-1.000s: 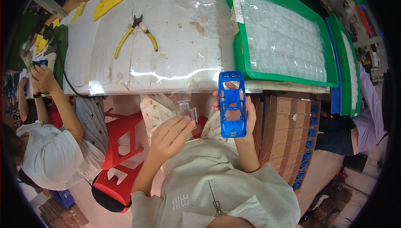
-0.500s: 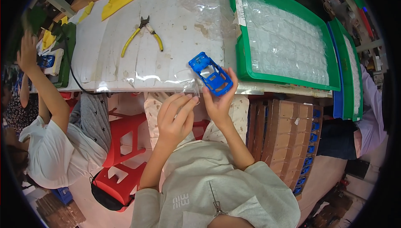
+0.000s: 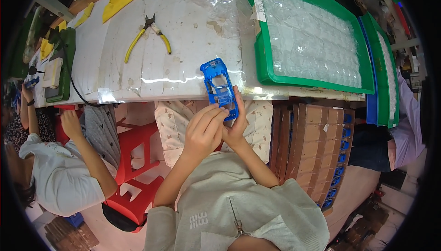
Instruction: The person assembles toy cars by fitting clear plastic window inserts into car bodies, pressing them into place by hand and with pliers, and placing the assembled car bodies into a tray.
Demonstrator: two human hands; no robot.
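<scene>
Head: blue toy car body (image 3: 219, 88) (now upright)

Blue toy car body shell (image 3: 219, 88): translucent blue plastic, glossy, moulded as one piece with open window cut-outs. Held in the air, not resting on anything. Long axis runs away from the hands, tilted a little left, far end higher in the picture. Near end sits between both hands: right hand (image 3: 235, 129) grips the shell's right side, thumb and fingers wrapped along its edge; left hand (image 3: 202, 131) has its fingertips touching the near end from the left. Far end sticks out past the fingers, free. A small clear piece appears to sit at the near window opening, right at the left fingertips; too small to tell more.
</scene>
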